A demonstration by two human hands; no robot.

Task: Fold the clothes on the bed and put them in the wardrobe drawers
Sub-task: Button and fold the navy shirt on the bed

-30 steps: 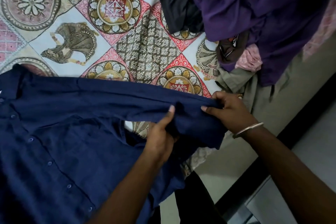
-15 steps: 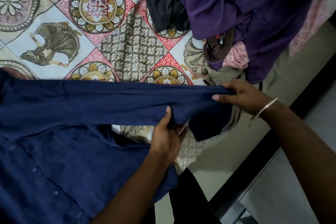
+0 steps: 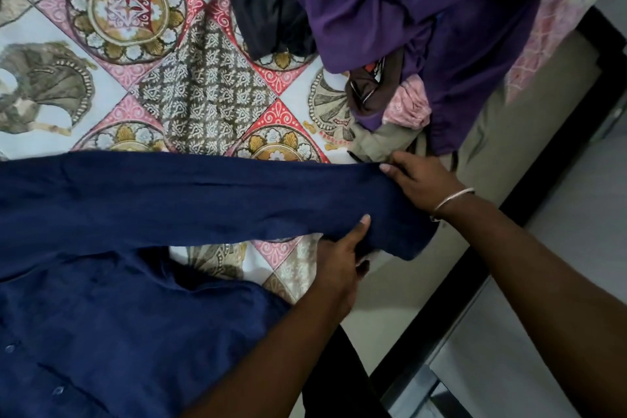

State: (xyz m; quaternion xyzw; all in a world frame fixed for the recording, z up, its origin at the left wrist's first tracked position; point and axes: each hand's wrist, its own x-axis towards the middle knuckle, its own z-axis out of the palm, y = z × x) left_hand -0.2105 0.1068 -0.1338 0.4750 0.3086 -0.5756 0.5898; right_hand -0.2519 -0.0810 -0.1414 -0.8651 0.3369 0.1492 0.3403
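Note:
A navy blue buttoned shirt lies spread on the patterned bed sheet, filling the lower left. Its long sleeve stretches flat to the right across the sheet. My left hand grips the sleeve's lower edge near the cuff, thumb on top. My right hand, with a metal bangle on the wrist, pinches the cuff's upper corner at the bed's edge. A pile of unfolded clothes lies beyond: a purple shirt, a black garment, a brown piece, a pink cloth.
A khaki garment lies just under the pile, close to my right hand. The bed's beige side and dark frame run diagonally on the right, with pale floor beyond it.
Both hands have drawn the sleeve out to the right and laid it flatter on the sheet. The cuff now reaches the bed's edge. The view has shifted left over the pile.

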